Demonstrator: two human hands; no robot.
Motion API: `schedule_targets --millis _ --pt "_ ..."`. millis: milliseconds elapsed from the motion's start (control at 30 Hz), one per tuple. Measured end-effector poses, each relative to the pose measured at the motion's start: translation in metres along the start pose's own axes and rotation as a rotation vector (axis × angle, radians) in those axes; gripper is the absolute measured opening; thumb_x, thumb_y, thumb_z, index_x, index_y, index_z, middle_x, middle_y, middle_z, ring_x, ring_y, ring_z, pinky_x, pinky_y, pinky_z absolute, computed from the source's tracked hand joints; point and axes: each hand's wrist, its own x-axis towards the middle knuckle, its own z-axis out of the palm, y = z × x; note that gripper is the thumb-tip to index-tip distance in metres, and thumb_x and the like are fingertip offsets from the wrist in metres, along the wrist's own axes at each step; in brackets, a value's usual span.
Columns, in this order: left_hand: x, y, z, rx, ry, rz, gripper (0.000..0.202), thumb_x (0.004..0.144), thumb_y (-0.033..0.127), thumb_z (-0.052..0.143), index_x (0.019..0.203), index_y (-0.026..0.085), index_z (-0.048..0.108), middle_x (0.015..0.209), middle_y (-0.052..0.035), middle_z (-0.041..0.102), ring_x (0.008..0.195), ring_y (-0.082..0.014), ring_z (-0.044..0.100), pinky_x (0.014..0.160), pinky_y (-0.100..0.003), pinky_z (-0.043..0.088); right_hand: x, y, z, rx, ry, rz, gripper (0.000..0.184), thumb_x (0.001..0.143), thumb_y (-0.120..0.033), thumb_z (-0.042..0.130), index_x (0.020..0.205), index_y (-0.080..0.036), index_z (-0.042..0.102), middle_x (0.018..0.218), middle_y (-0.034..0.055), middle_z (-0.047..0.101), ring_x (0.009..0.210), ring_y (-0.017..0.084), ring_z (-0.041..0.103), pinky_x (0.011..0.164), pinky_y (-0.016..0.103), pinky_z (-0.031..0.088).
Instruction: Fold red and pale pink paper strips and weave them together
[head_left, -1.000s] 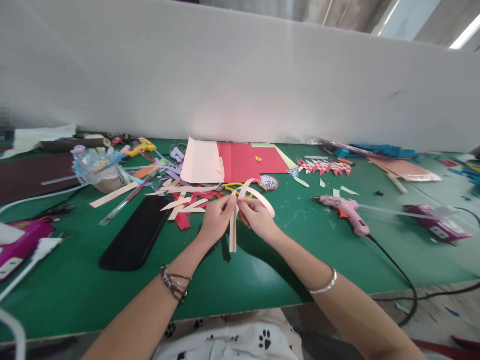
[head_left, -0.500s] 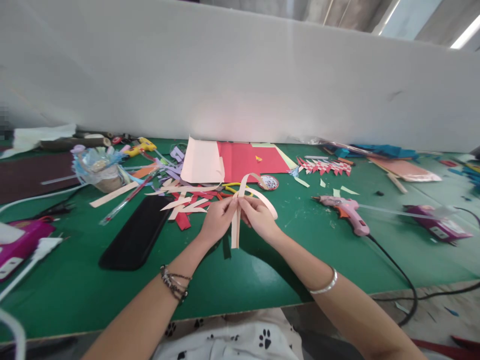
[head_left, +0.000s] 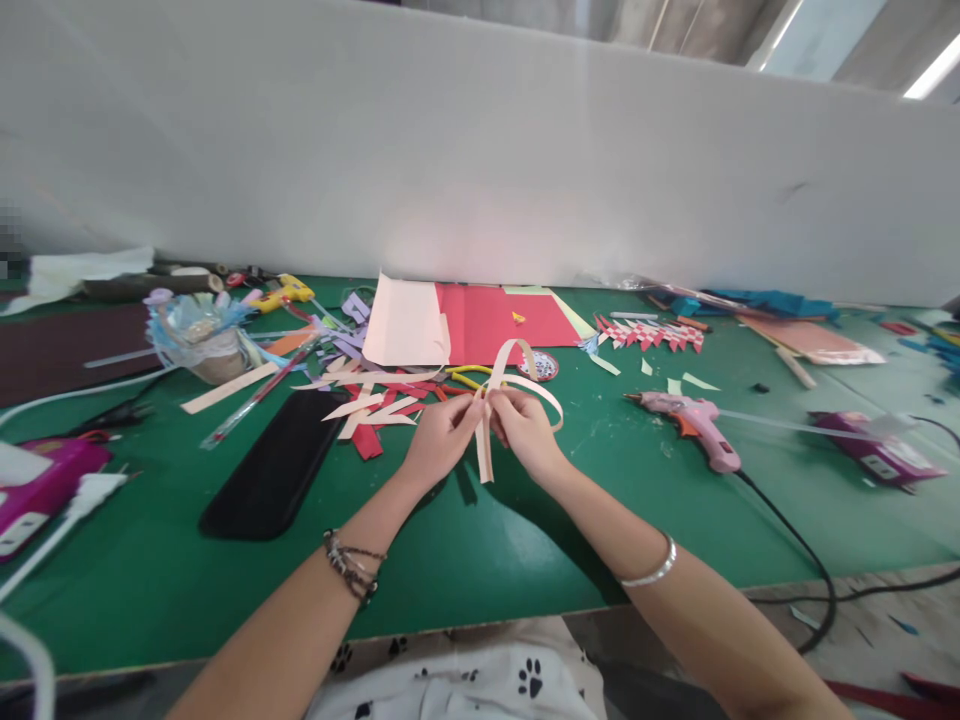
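Above the green table, both my hands pinch pale peach paper strips (head_left: 485, 458). My left hand (head_left: 442, 432) grips them from the left, and my right hand (head_left: 527, 428) from the right, fingertips almost touching. Loops of the strip curve up and round to the right, while two ends hang below my fingers. How the strips cross is hidden by my fingertips. Behind my hands lie yellow-handled pliers (head_left: 471, 377) and a round patterned tin (head_left: 541, 366). Loose peach and red paper strips (head_left: 367, 440) are scattered left of my left hand.
A black phone-like slab (head_left: 271, 470) lies at left. Red card (head_left: 487, 320) and a peach sheet (head_left: 405, 325) are at the back. On the right, a pink glue gun (head_left: 694, 425) trails its cord over the front edge. A woven red-white paper piece (head_left: 651, 333) lies behind it.
Both hands have shifted slightly right with the strips. The hanging ends now slant, and the upper loop stands a little higher and further right.
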Motion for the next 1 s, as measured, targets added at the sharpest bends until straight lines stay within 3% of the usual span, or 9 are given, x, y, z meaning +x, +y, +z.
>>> schedule_targets --millis 167,300,633,867,1000 --pt "-0.0003 -0.0003 0.0010 0.027 0.035 0.010 0.031 0.084 0.035 0.035 0.061 0.017 0.044 0.051 0.0042 0.039 0.048 -0.0102 0.036 0.048 -0.022 0.027 0.0000 0.0004 0.0014 0.034 -0.058 0.076 0.026 0.077 -0.041 0.048 0.062 -0.020 0.045 0.038 -0.0094 0.033 0.033 0.005 0.028 0.034 0.020 0.020" --pt "0.0001 -0.0013 0.0013 0.043 0.092 0.016 0.031 0.083 0.036 0.036 0.057 0.019 0.036 0.050 0.0044 0.037 0.048 -0.0103 0.035 0.048 -0.022 0.026 -0.0013 -0.0012 0.0028 -0.003 -0.080 0.080 0.026 0.077 -0.039 0.049 0.060 -0.020 0.043 0.037 -0.0100 0.032 0.031 0.004 0.027 0.034 0.020 0.018" --pt "0.0012 -0.0005 0.0012 -0.037 0.197 -0.043 0.032 0.083 0.037 0.037 0.057 0.019 0.035 0.049 0.0052 0.032 0.046 -0.0096 0.033 0.046 -0.023 0.026 -0.0020 0.0000 0.0027 -0.006 -0.043 0.069 0.030 0.078 -0.038 0.047 0.056 -0.020 0.038 0.037 -0.0092 0.033 0.033 0.004 0.026 0.035 0.019 0.019" --pt "-0.0004 0.0005 0.0011 -0.031 -0.056 -0.014 0.034 0.084 0.040 0.038 0.058 0.018 0.041 0.051 0.0053 0.037 0.048 -0.0095 0.036 0.047 -0.022 0.028 -0.0005 0.0014 0.0003 -0.021 0.048 -0.053 0.031 0.080 -0.030 0.042 0.051 -0.019 0.036 0.039 -0.0079 0.032 0.035 0.005 0.027 0.037 0.020 0.021" --pt "-0.0005 0.0005 0.0012 0.019 -0.039 0.010 0.035 0.086 0.038 0.034 0.059 0.017 0.043 0.053 0.0041 0.041 0.051 -0.0105 0.040 0.051 -0.022 0.029 0.0002 0.0027 -0.0005 -0.016 0.024 -0.056 0.032 0.082 -0.036 0.041 0.055 -0.019 0.038 0.042 -0.0073 0.034 0.037 0.006 0.029 0.038 0.021 0.023"
